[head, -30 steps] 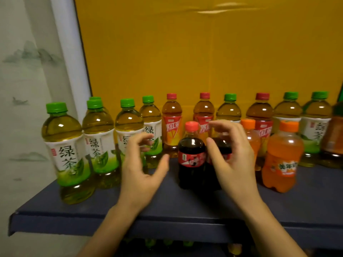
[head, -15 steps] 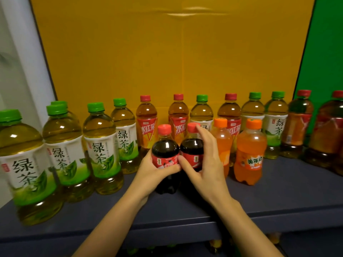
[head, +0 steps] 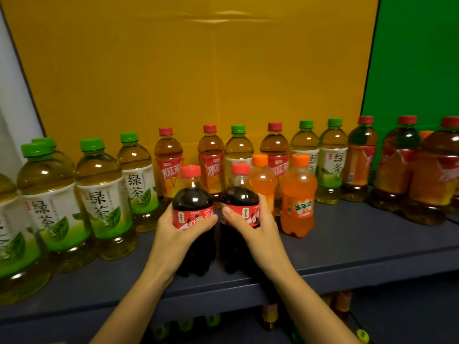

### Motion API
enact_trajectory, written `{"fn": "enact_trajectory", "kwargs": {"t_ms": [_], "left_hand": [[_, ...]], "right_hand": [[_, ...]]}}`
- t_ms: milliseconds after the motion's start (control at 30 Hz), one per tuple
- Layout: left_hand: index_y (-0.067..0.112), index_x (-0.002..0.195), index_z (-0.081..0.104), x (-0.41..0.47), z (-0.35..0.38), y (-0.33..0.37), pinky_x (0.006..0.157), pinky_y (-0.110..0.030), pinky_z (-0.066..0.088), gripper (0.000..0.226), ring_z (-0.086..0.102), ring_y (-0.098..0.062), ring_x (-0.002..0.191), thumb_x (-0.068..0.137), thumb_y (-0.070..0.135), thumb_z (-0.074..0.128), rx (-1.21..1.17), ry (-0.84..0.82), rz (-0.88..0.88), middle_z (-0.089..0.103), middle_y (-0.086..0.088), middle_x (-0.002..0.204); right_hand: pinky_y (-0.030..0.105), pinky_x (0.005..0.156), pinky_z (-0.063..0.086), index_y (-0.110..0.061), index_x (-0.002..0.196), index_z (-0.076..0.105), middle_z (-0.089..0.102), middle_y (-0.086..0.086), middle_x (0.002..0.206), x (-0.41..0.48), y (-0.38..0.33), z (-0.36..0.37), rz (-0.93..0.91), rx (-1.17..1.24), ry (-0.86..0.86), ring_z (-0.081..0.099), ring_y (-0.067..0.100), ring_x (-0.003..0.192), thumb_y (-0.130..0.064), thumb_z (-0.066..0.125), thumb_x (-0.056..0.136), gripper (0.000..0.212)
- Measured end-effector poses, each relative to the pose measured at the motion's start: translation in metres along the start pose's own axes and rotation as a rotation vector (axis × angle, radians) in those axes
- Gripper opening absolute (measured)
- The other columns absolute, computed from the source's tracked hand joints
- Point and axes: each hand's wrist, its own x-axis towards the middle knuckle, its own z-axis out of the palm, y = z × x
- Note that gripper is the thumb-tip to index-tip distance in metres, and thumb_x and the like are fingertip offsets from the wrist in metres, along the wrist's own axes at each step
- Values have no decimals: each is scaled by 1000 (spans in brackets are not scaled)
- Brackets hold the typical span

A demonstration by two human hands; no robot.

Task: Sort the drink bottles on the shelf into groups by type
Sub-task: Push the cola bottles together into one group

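Cola bottles [head: 192,198] — left hand [head: 177,234] grips one, right hand [head: 257,232] the other — labels [head: 195,216] half-covered.

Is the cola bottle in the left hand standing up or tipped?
Standing up. On the cola bottle, the red cap sits straight above the base; the left hand grips it.

1 view only: a wide-angle camera on the person's head, close to the shelf [head: 360,247], facing forward and slightly down. The shelf's front edge crosses the lower frame. The yellow backboard [head: 173,70] fills the top and a green panel [head: 417,58] the right. At centre, the left hand [head: 173,232] grips the left cola bottle [head: 192,197] and the right hand [head: 258,232] the right cola bottle [head: 239,197].
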Motion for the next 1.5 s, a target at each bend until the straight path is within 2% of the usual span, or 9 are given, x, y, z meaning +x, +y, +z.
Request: {"fn": "enact_trajectory", "kwargs": {"t_ms": [167, 233, 433, 633, 867, 1067, 1200, 1367, 1500], "left_hand": [[20, 95, 65, -11, 51, 12, 63, -18, 54, 58, 69, -12, 77, 42, 29, 87, -16, -16, 57, 72, 0, 84], [17, 99, 65, -16, 82, 17, 67, -24, 55, 62, 70, -18, 81, 42, 38, 80, -45, -32, 66, 73, -3, 89], [24, 90, 64, -33, 197, 27, 58, -17, 53, 56, 69, -8, 71, 38, 42, 76, -122, -119, 69, 72, 8, 77], [21, 88, 65, -59, 318, 18, 60, -24, 53, 55, 68, -15, 71, 38, 42, 76, -188, -237, 29, 71, 3, 74], [23, 94, 63, -77, 445, 14, 62, -19, 52, 45, 68, -9, 74, 53, 26, 83, -254, -401, -5, 71, 7, 79], [24, 102, 60, -80, 533, 3, 64, -19, 53, 56, 67, -7, 79, 51, 35, 80, -259, -472, -14, 68, 2, 93], [23, 109, 58, -70, 589, -8, 70, -19, 54, 54, 67, -5, 84, 60, 26, 78, -276, -482, -17, 68, 3, 99], [27, 103, 59, -49, 650, -21, 75, -24, 55, 46, 67, -10, 89, 64, 20, 82, -271, -453, 37, 69, 3, 99], [31, 98, 58, -33, 688, -30, 70, -17, 53, 42, 67, -5, 86, 66, 14, 79, -254, -398, 65, 68, 6, 95]], "right_hand": [[33, 81, 56, -33, 105, 57, 68, -7, 101, -20, -27, -65, -37, -6, 100, 67, 10, 93, -47, 75, 60, 51], [30, 78, 56, -33, 104, 57, 68, -8, 99, -29, -41, -102, -59, -15, 128, 67, 10, 91, -47, 74, 57, 52], [23, 71, 53, -33, 101, 58, 67, -10, 93, -62, -68, -220, -69, -101, 241, 67, 9, 86, -49, 73, 55, 51], [27, 71, 55, -36, 100, 57, 66, -11, 93, -103, -79, -338, -39, -213, 376, 67, 10, 86, -50, 74, 55, 51], [19, 65, 52, -33, 101, 55, 64, -7, 92, -130, -99, -447, -39, -303, 554, 65, 8, 82, -44, 77, 63, 46], [20, 65, 52, -28, 107, 53, 63, -4, 96, -133, -102, -519, -42, -345, 674, 66, 9, 83, -42, 74, 63, 51], [21, 67, 53, -26, 109, 54, 64, -4, 98, -121, -99, -570, -53, -377, 699, 65, 9, 86, -47, 73, 59, 57], [29, 75, 55, -30, 106, 54, 65, -8, 95, -86, -90, -636, -67, -407, 678, 66, 7, 86, -46, 78, 62, 52], [27, 76, 55, -31, 109, 52, 65, -10, 98, -59, -83, -681, -69, -418, 632, 65, 3, 87, -45, 73, 58, 57]]}}
